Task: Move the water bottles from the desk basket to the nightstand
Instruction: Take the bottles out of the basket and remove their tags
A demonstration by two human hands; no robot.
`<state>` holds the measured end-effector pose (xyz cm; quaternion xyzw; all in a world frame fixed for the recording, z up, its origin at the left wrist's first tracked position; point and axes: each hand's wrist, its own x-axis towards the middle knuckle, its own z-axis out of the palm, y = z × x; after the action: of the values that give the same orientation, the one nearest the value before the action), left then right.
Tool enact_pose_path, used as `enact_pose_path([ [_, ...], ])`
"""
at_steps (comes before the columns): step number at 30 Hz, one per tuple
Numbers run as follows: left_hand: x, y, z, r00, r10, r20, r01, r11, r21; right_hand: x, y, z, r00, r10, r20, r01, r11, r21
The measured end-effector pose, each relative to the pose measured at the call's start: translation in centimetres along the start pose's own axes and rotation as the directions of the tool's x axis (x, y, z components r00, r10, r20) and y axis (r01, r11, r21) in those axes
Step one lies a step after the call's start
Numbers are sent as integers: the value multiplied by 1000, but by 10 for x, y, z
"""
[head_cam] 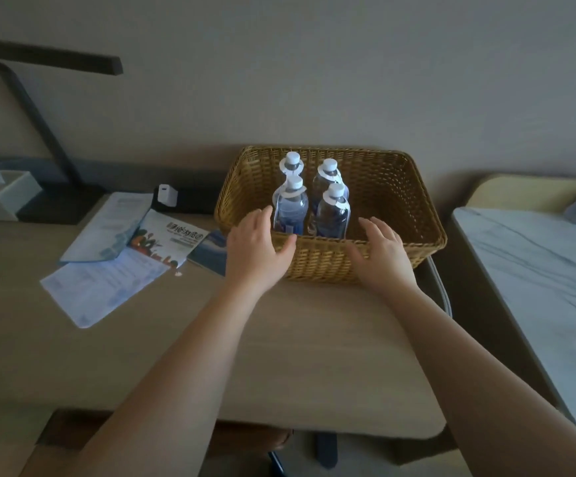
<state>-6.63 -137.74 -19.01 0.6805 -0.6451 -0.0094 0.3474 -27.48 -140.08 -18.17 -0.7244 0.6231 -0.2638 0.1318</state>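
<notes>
While both hands reach toward the wicker basket [400, 242], nothing has been picked up yet, so the task looks to be at its very start: the approach to the first grasp. The left hand [259, 246] hovers at the basket's near-left rim with fingers spread and relaxed, holding nothing; the right hand [381, 251] hovers over the near rim further right, likewise loose and empty, and whether either palm touches the weave cannot be told. Four water bottles [291, 210] stand upright in a tight two-by-two cluster in the left half of the basket, white caps up, each with a paper tag round its neck. The basket sits at the far-right corner of the table [314, 339], against the wall. The next move calls, I judge, for each hand to drop past the rim and close round one of the two nearer bottles, lifting straight up so the rear pair is not knocked. Papers and booklets [118, 242] lie toward the table's left, with a tissue box [1, 194] at its far-left edge. A marbled surface [537, 270] at the right edge may be the nightstand, but it is cut off. The bottles' bases are hidden by the basket wall.
</notes>
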Motion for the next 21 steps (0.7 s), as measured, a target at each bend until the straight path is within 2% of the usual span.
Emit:
enact_pose_path([
  [4, 45, -15, 19, 1000, 2, 2, -2, 998, -61, 45, 1, 9, 1000, 7, 5, -7, 1000, 24],
  [10, 101, -33, 47, 980, -73, 185, 99, 986, -131, 99, 1, 20, 1000, -4, 31, 3, 1000, 29],
  [17, 134, -33, 70, 930, -130, 345, 200, 964, -176, 139, 3, 36, 983, 20, 182, -12, 999, -43],
  [21, 145, -32, 77, 902, -143, 408, 230, 958, -171, 148, 9, 46, 967, 34, 252, -34, 999, -5],
])
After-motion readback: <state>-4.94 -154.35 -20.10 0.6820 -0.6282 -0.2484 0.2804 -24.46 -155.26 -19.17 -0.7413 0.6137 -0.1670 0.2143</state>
